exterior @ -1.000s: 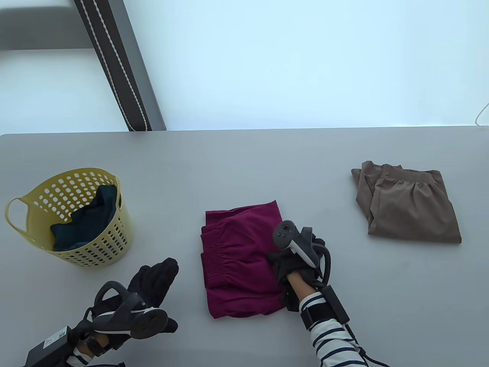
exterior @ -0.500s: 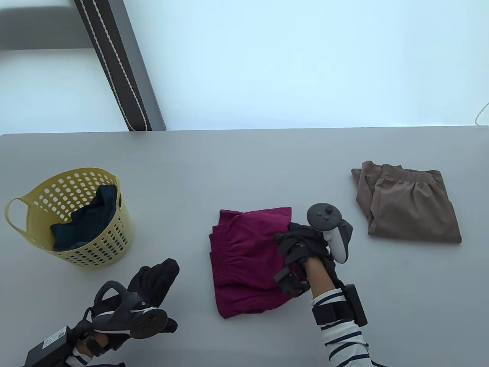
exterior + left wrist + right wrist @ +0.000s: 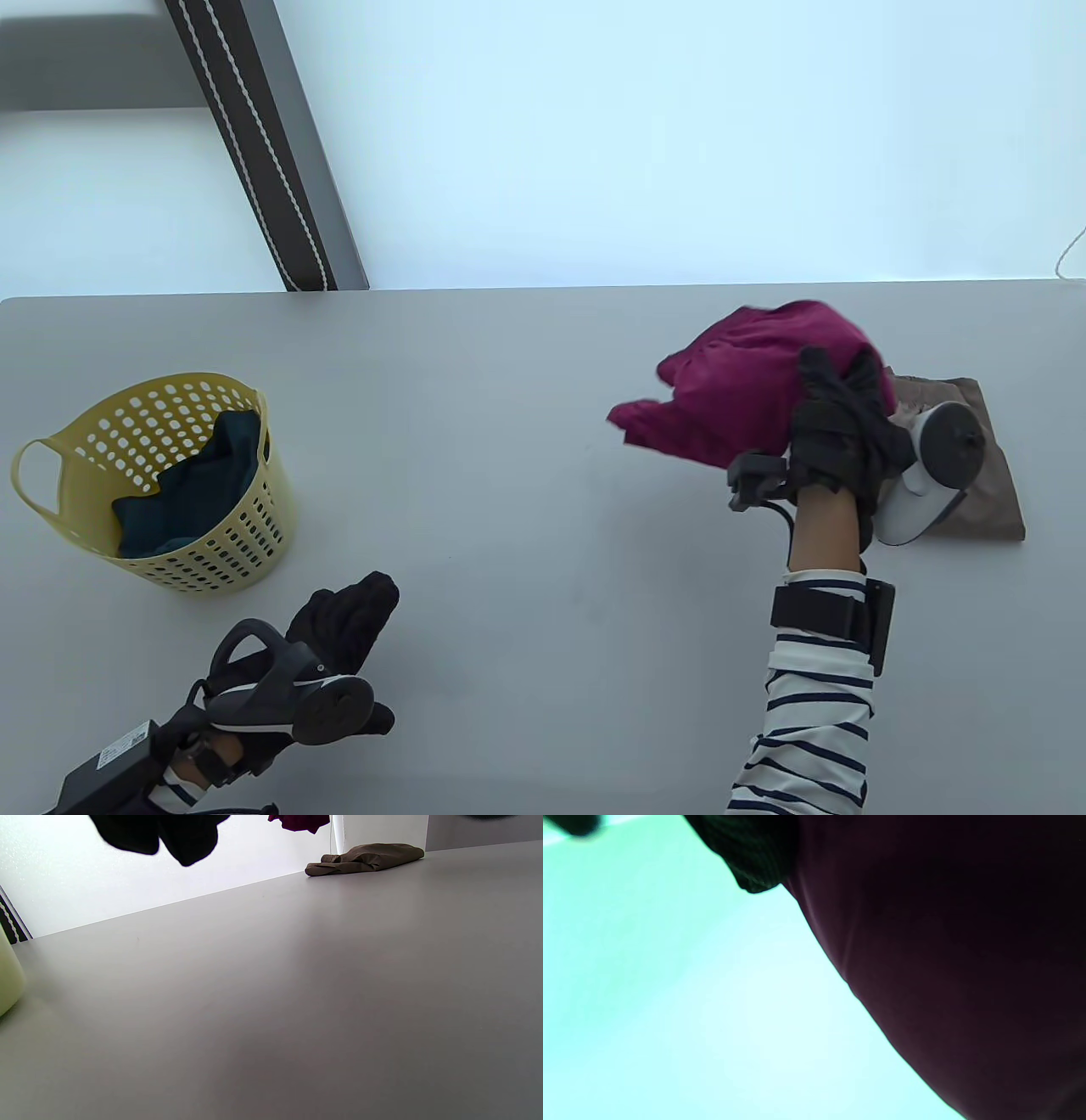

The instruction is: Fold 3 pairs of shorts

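My right hand grips the folded magenta shorts and holds them in the air above the folded brown shorts, which lie at the table's right. In the right wrist view the magenta cloth fills the right side, with a gloved finger against it. The left wrist view shows the brown shorts lying far off and a corner of the magenta shorts hanging above. My left hand rests at the front left with straight fingers and holds nothing. Dark teal shorts lie in the yellow basket.
The perforated yellow basket stands at the table's left. A dark post with white cord rises behind the far edge. Bare grey tabletop lies between the basket and the brown shorts.
My right hand has lifted the magenta shorts from the table's middle and carried them up and to the right, over the brown shorts. The left hand has stayed put.
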`<state>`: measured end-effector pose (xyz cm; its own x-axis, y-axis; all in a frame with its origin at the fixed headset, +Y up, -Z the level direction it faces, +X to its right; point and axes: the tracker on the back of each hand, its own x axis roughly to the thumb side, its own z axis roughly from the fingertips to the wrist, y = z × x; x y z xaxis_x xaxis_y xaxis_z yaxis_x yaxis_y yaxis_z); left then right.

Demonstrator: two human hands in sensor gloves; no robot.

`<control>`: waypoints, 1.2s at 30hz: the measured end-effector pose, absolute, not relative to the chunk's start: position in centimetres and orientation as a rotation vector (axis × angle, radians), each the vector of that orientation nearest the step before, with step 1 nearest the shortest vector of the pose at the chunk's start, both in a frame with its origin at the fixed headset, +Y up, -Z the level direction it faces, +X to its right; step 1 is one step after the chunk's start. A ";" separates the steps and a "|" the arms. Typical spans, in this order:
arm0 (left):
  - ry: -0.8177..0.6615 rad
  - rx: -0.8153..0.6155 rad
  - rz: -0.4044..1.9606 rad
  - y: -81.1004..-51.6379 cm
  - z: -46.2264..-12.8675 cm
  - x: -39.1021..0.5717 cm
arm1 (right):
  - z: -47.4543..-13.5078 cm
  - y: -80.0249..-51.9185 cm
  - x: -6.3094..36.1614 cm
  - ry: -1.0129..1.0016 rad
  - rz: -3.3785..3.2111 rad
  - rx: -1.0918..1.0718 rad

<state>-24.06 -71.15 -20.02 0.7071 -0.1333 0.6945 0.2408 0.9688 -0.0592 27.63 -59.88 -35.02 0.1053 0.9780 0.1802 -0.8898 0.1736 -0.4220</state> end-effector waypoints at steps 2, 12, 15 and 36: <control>-0.758 -0.155 -0.210 -71.2 -20.1 -24.0 | -34.7 -60.7 29.6 -0.491 1.365 -0.257; -0.753 -0.165 -0.218 -71.3 -20.2 -23.9 | -30.9 -72.8 34.9 0.141 1.767 -1.045; -0.754 -0.166 -0.221 -71.3 -20.2 -23.9 | -29.9 -73.3 35.2 0.073 1.618 -1.042; -0.726 -0.118 -0.264 -71.1 -20.4 -24.4 | -24.3 -63.9 12.3 -0.556 3.116 0.642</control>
<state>-24.36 -71.09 -20.43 0.7166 -0.1976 0.6689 0.2787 0.9603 -0.0148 12.25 -63.87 -24.30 -0.9172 -0.1530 0.3679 0.0163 -0.9370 -0.3490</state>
